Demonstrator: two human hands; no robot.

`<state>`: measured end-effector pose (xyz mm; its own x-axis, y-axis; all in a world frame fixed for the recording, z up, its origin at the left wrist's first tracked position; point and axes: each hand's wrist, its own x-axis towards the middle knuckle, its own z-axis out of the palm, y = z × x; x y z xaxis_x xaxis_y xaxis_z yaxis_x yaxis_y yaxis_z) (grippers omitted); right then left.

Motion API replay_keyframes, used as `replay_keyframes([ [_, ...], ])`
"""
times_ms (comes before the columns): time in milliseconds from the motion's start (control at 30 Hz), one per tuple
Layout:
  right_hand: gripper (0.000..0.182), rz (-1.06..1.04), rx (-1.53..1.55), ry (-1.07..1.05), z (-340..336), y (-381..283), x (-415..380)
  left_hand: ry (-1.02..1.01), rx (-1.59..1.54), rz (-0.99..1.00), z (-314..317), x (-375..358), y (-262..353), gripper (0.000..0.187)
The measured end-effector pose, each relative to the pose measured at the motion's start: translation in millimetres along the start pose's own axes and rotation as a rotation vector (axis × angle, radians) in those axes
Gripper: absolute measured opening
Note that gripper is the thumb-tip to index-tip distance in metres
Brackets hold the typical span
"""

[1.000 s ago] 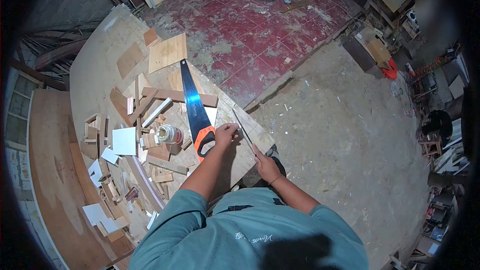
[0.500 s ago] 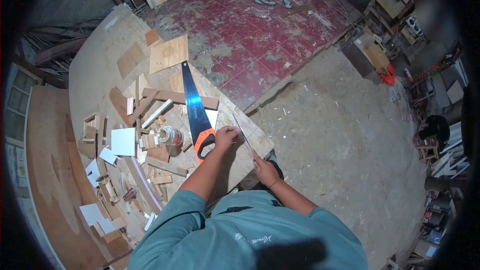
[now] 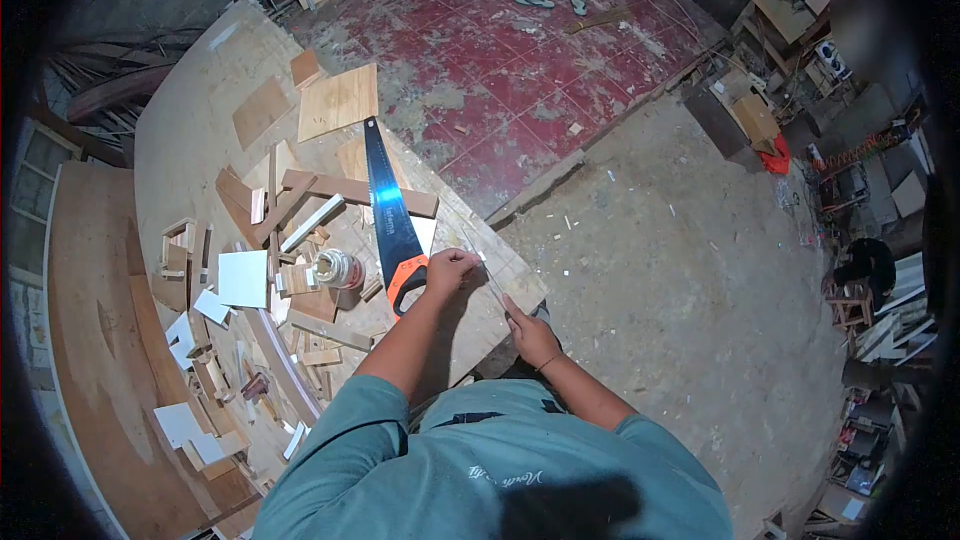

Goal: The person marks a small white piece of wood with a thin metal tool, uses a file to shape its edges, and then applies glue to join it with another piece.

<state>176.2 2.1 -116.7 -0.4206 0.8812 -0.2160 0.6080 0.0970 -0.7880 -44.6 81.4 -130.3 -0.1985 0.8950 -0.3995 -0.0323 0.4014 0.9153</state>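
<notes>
My left hand (image 3: 449, 276) rests over the workbench near its corner, fingers pinched on a small pale piece (image 3: 481, 257). My right hand (image 3: 536, 339) is closed around the near end of a long, thin tool (image 3: 492, 280), which slants up and left past the left fingertips; its exact kind is too fine to make out. A handsaw (image 3: 391, 210) with a black blade and orange-black handle lies just left of my left hand. Beside it stands an open jar (image 3: 338, 269) with a whitish rim.
Wood offcuts (image 3: 325, 330), a white square panel (image 3: 243, 279) and a plywood piece (image 3: 339, 102) lie on the workbench (image 3: 190, 110). Beyond its right edge is a concrete floor (image 3: 660, 270) with scattered scraps. Sandals (image 3: 578, 4) lie on the red tiles. A dark-clothed person (image 3: 872, 265) is at far right.
The thin tool has shifted slightly along its slant between my hands, and the pale piece shows more clearly at my left fingertips. The camera view has moved a little; the saw stays put.
</notes>
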Motion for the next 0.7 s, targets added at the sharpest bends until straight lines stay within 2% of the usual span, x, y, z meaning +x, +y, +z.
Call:
replay_keyframes([
  [67, 0.057, 0.012, -0.070, -0.027, 4, 0, 2, -0.010, 0.005, -0.017, 0, 1, -2, 0.015],
  [400, 0.058, 0.048, -0.144, -0.081, 12, 5, 7, 0.037, 0.069, -0.180, 7, 1, 13, 0.023],
  [500, 0.059, 0.033, -0.164, -0.085, 14, 5, 7, 0.019, 0.083, -0.108, 7, 4, 14, 0.025],
  [700, 0.059, 0.000, -0.141, -0.064, 31, 12, 24, 0.013, 0.242, -0.088, 1, 9, 13, 0.032],
])
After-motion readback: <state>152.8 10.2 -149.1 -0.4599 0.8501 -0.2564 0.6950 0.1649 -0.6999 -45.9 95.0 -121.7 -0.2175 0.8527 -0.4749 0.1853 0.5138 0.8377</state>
